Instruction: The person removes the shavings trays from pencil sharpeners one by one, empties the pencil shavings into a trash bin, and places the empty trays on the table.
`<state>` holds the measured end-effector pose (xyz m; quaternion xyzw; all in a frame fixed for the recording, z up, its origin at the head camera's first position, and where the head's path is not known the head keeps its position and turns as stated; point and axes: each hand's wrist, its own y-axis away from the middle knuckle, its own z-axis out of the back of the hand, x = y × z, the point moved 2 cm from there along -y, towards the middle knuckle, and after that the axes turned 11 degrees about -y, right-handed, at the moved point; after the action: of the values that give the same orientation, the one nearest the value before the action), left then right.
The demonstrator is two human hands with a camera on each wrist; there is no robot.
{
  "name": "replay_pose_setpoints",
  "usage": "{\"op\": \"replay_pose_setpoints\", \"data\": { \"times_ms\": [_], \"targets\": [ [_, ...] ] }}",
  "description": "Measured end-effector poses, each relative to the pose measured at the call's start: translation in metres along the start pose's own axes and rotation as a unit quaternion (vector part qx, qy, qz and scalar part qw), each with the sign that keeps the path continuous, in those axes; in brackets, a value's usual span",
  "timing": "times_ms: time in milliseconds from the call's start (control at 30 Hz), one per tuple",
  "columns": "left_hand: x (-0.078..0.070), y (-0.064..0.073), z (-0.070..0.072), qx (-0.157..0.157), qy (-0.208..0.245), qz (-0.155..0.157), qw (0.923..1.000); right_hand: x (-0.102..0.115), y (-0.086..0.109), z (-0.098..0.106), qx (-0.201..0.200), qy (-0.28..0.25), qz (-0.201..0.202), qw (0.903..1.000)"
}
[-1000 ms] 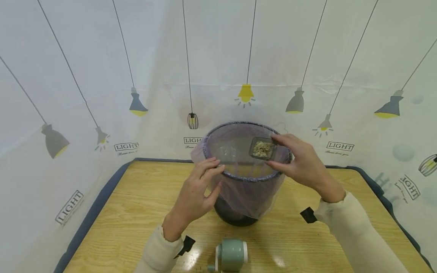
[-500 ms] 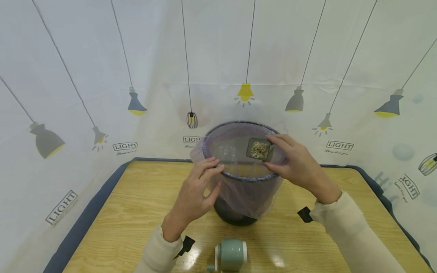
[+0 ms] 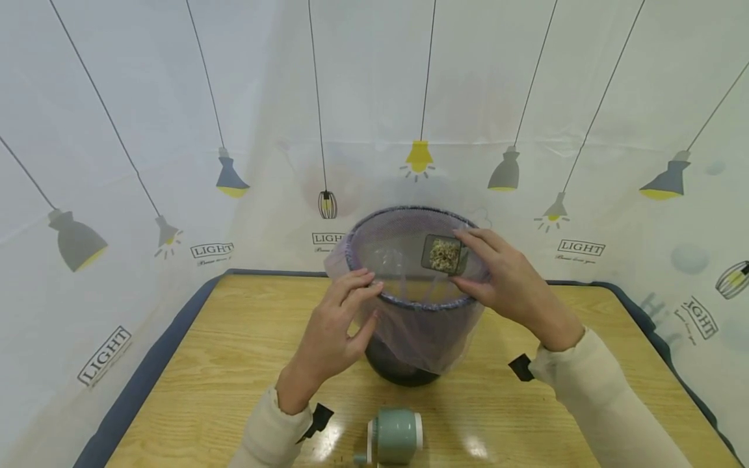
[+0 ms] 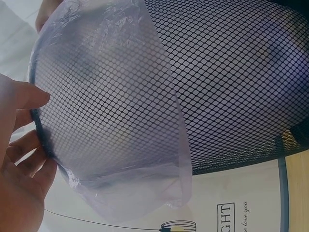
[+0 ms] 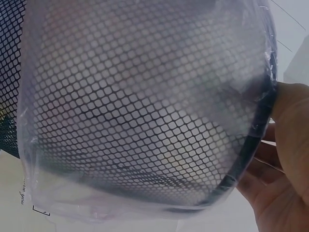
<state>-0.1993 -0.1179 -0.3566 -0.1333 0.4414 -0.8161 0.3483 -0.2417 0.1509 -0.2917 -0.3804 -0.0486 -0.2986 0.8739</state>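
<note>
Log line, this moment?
left hand: touches mesh bin; right hand: holds container of bits over bin; green device: on table

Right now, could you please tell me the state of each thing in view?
Wire-mesh wastebasket: upright, lined.
Pale purple bag: folded over the rim, hanging down outside.
Small square tray: pinched in the right hand at the wastebasket's mouth, with shavings inside.
Green hand-crank sharpener: resting on the wooden tabletop, not held.
Left hand: holding the rim.

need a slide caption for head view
The right hand holds a small box of scraps at the mouth of a lined bin; the left hand holds its rim.
</note>
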Motion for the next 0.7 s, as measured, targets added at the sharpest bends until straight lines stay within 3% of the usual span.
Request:
{"op": "replay_pose_setpoints", "data": {
  "times_ms": [700],
  "targets": [
    [-0.0011, -0.0003, 0.0006, -0.004, 0.01, 0.005, 0.9999, 0.0014, 0.0013, -0.0018, -0.013, 0.01, 0.047, 0.9988]
  ]
}}
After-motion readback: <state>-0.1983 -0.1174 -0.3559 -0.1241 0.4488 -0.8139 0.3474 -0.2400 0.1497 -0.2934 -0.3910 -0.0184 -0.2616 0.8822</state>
